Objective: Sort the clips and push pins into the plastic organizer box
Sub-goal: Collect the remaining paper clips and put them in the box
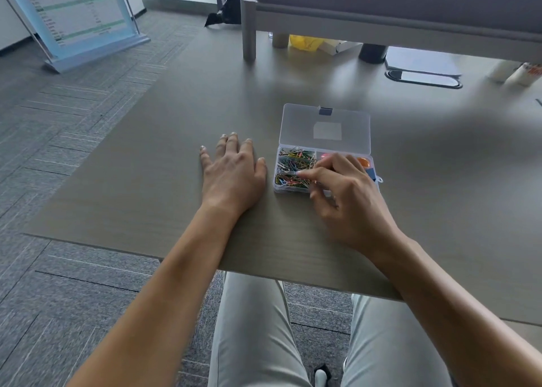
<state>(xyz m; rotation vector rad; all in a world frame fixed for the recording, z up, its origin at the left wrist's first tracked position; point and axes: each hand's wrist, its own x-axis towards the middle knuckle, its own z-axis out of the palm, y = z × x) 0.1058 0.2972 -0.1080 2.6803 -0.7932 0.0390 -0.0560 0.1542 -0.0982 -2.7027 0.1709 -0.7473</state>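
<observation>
The box (324,149) sits open on the table (176,152). The left hand (231,172) lies flat beside it. The right hand (337,187) curls over the clips (293,159); I cannot tell if it holds one. A bump could spill them.

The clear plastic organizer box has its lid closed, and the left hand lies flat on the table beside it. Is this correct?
Not quite: the head view shows the clear plastic organizer box with its lid open, folded back. The left hand does lie flat on the grey wooden table beside it.
</observation>
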